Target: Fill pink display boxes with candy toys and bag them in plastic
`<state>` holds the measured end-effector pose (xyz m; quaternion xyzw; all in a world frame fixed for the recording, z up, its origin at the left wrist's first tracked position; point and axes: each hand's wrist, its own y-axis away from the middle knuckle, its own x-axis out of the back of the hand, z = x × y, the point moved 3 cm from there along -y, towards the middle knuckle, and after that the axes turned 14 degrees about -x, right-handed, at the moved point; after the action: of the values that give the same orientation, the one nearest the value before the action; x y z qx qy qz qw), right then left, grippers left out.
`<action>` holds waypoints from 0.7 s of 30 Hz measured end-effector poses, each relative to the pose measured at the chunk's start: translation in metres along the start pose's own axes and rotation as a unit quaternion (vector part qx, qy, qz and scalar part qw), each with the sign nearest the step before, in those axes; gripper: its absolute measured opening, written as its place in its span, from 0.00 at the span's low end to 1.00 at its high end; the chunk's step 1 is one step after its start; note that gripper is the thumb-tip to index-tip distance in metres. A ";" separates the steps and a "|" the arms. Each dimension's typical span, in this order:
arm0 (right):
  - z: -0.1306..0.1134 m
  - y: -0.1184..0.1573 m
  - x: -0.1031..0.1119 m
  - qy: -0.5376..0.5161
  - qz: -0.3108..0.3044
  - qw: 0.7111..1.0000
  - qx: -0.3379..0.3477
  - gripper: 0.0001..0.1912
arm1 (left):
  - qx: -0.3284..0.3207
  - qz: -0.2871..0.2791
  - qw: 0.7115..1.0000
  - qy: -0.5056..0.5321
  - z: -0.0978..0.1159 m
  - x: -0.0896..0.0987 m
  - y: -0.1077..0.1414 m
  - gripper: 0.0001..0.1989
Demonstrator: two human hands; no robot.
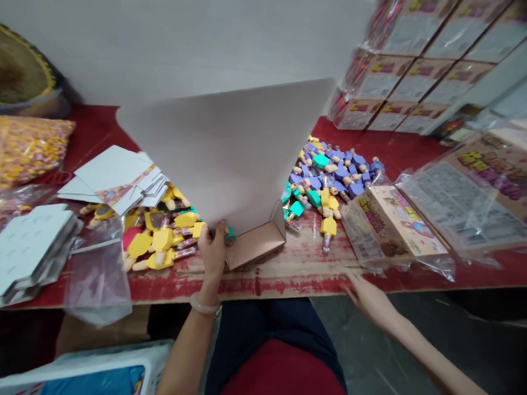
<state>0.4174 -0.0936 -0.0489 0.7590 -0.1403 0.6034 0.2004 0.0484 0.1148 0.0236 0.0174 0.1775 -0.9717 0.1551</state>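
Observation:
An open cardboard display box point(255, 244) stands in front of me at the table edge, with its tall pale lid panel point(230, 148) raised behind it. My left hand point(212, 249) is closed on the box's left side, thumb up. Beside its fingertips a teal piece point(230, 236) shows; whether the hand holds it I cannot tell. My right hand point(362, 293) is slightly blurred, holds nothing, and has its fingers stretched out over the table's front edge. To its left lies a single yellow toy with a clear tube point(328, 227).
Yellow toys point(162, 238) lie left of the box, purple toys point(341, 170) and teal ones right. Flat white cards point(107, 170) and folded cartons point(31, 247) are at left. Wrapped boxes point(391, 225) sit at right, with a stack point(407, 71) behind. A crate point(102, 367) stands below.

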 end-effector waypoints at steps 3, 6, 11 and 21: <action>-0.086 -0.093 0.017 -0.002 -0.018 0.999 0.034 0.19 | -0.024 0.020 0.999 -0.044 0.005 0.002 0.004 0.15; -0.151 -0.157 0.025 0.012 -0.020 1.000 0.007 0.22 | -0.030 0.020 0.997 -0.062 0.007 0.002 0.005 0.15; -0.142 -0.138 -0.002 0.035 -0.045 0.998 0.019 0.21 | -0.029 0.020 0.998 -0.042 0.002 0.001 0.006 0.18; -0.113 -0.101 -0.011 0.032 -0.059 0.998 0.000 0.19 | -0.035 0.021 0.999 -0.034 -0.006 0.001 0.004 0.15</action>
<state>0.3635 0.0480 -0.0519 0.7465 -0.0884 0.6143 0.2400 0.0488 0.1129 0.0160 -0.0170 0.2058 -0.9614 0.1821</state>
